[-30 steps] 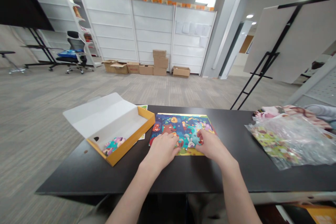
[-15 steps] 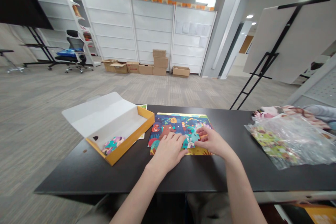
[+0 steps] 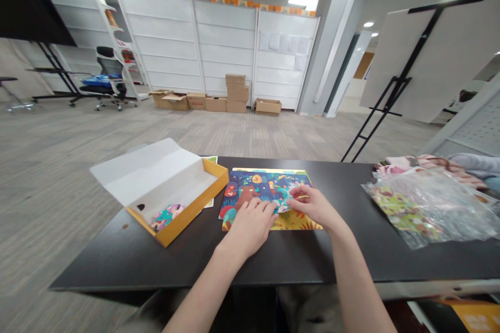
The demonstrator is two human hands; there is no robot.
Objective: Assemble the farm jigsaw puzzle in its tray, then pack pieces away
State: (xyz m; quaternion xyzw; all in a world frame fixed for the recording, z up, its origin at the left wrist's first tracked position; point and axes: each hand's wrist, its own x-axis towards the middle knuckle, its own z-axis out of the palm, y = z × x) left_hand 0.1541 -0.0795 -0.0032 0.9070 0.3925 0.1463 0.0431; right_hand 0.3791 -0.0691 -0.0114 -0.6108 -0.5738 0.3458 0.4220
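A colourful jigsaw puzzle (image 3: 247,193) with a dark blue night scene and cartoon animals lies on the black table. A yellow-orange sheet (image 3: 299,222) shows along its front edge. My left hand (image 3: 250,225) lies over the puzzle's lower middle, fingers stretched out and resting on it. Just to the right, my right hand (image 3: 314,209) pinches a light-blue puzzle piece (image 3: 284,203) between thumb and fingers. That piece looks tilted against the rest of the picture, and the fingers partly cover it.
An open yellow box (image 3: 195,213) with a white lid stands at the left, puzzle pieces (image 3: 167,216) inside. Clear plastic bags (image 3: 441,208), one holding green printed pieces, lie at the right beside folded cloth (image 3: 441,166). Cardboard boxes (image 3: 236,94) stand across the room.
The light-blue piece under my right hand has shifted up and tilted, uncovering more yellow below. My right hand moved slightly with it. My left hand stays nearly in place.
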